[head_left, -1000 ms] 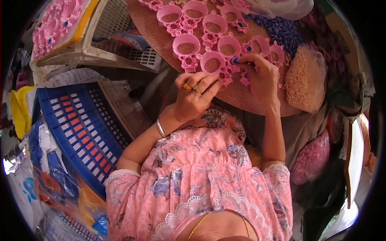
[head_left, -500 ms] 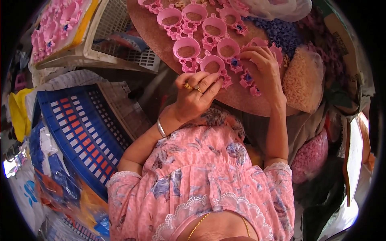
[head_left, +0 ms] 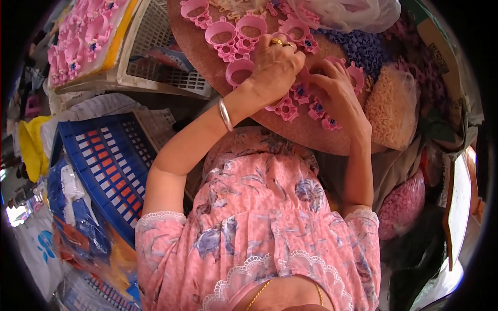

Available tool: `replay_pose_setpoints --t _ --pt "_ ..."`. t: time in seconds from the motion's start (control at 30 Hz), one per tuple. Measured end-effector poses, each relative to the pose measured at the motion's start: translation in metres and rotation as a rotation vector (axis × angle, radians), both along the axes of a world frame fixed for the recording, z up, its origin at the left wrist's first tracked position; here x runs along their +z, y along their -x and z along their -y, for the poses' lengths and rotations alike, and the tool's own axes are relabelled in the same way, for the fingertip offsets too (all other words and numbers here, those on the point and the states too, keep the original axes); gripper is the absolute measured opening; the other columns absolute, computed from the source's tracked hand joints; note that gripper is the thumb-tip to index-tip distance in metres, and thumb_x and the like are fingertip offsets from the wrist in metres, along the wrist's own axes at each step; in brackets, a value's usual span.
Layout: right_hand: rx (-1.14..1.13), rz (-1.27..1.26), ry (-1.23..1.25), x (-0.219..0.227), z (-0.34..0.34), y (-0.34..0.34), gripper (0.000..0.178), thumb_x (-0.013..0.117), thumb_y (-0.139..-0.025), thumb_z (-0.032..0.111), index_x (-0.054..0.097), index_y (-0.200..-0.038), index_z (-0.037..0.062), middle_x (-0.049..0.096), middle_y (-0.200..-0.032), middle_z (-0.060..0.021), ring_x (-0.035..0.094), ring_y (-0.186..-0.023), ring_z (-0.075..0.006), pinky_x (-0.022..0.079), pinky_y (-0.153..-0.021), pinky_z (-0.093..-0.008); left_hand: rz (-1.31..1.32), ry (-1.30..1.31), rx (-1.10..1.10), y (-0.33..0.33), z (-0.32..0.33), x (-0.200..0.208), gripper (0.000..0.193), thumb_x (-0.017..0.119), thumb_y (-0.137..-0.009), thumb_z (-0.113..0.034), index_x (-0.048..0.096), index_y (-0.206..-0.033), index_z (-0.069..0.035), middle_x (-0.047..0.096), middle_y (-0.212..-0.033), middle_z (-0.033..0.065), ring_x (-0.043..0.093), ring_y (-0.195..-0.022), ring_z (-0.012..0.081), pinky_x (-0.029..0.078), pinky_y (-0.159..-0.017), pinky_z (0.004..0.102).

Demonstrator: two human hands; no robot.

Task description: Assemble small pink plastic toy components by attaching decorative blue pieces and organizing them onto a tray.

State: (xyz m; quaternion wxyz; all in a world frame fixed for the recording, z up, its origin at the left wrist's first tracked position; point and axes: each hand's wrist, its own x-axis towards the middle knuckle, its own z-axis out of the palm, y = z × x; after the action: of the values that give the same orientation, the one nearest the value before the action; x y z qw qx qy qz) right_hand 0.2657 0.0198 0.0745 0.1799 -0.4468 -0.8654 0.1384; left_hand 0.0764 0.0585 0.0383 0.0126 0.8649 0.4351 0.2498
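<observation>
Several pink plastic ring pieces (head_left: 221,33), each with small ears and a flower-shaped lower part, lie in rows on a round brown table (head_left: 197,52). My left hand (head_left: 275,67), with rings on its fingers, reaches over the middle of the rows. Its fingers are curled together, and the tips and anything in them are hidden. Close by on the right, my right hand (head_left: 340,93) is bent, thumb and forefinger together at the edge of a pink ring piece (head_left: 301,78). Small blue parts (head_left: 318,108) sit on some of the nearer pieces.
Blue small parts (head_left: 363,49) are heaped at the far right, beside a clear bag of cream-coloured parts (head_left: 391,111). Another clear bag (head_left: 358,13) lies at the back. To the left stand a white plastic crate (head_left: 150,41), a tray of pink pieces (head_left: 85,41) and a blue basket (head_left: 111,171).
My left hand has moved away from me and slightly right, from the near table edge to over the middle pieces. My right hand stays nearly in place, its fingers slightly lower.
</observation>
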Motion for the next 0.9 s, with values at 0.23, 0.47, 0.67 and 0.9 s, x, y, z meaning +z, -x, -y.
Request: replay_pose_setpoints --t 0.23,0.47,0.67,0.9 --pt "-0.017 -0.038 0.014 -0.006 0.008 0.006 0.02 0.071 -0.074 0.001 0.068 -0.093 0.0041 0.059 -0.111 -0.0101 0.053 -0.109 -0.0314 0.044 -0.092 -0.0409 -0.075 -0.021 -0.045 -0.007 -0.011 -0.003 0.008 0.064 -0.075 -0.004 0.065 -0.08 -0.01 0.066 -0.081 0.0041 0.059 -0.094 0.022 0.032 -0.092 0.0391" --pt "0.014 0.014 0.101 -0.003 -0.002 0.004 0.026 0.07 -0.073 -0.002 0.072 -0.098 0.0055 0.057 -0.111 -0.0102 0.052 -0.109 -0.0312 0.043 -0.094 -0.04 -0.016 -0.105 -0.159 -0.005 -0.022 -0.001 0.012 0.066 -0.075 -0.006 0.068 -0.085 -0.013 0.065 -0.078 0.0024 0.062 -0.09 0.0201 0.032 -0.093 0.0394" --pt "0.024 -0.062 0.078 -0.007 -0.003 0.001 0.029 0.068 -0.071 -0.007 0.072 -0.098 0.0051 0.058 -0.112 -0.0106 0.052 -0.11 -0.0315 0.043 -0.093 -0.0412 0.041 -0.086 -0.207 -0.011 -0.031 -0.003 0.017 0.065 -0.075 -0.005 0.069 -0.09 -0.013 0.067 -0.081 0.0023 0.063 -0.09 0.0208 0.032 -0.092 0.0401" --pt "-0.647 -0.137 -0.148 0.011 -0.014 -0.033 0.018 0.063 -0.078 -0.003 0.071 -0.094 0.002 0.066 -0.097 -0.0154 0.065 -0.09 -0.0352 0.05 -0.08 -0.0405 0.031 -0.155 -0.191 -0.006 -0.026 -0.002 0.018 0.063 -0.076 -0.01 0.068 -0.092 -0.012 0.068 -0.087 0.0034 0.061 -0.099 0.0216 0.032 -0.093 0.0426"
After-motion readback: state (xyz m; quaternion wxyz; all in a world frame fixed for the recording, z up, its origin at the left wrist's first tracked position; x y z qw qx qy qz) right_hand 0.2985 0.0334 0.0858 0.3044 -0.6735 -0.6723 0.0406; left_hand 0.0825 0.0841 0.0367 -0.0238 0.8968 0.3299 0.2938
